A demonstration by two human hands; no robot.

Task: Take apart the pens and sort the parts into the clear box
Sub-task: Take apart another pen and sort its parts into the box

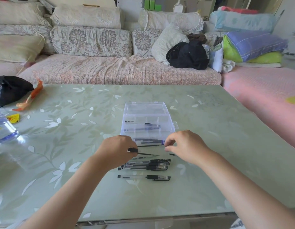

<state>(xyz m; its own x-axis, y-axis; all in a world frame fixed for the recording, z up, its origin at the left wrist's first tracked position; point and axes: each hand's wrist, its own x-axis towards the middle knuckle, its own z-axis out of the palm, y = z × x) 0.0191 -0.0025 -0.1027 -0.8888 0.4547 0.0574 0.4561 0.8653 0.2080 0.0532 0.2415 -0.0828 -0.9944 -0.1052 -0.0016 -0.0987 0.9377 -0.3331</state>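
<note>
Single capped pen (143, 177) nearest, left hand (117, 149) fingers pinching black refill (147, 154), right hand (184, 146) fingers curled, grasp unclear

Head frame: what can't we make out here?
Head view only.
- left hand: its own knuckles hide the fingers; only a black pen part pokes out.
- right hand: whether it pinches anything is too small to tell.
- clear box: hands cover its near row.
- water bottle: cut by left edge.
</note>
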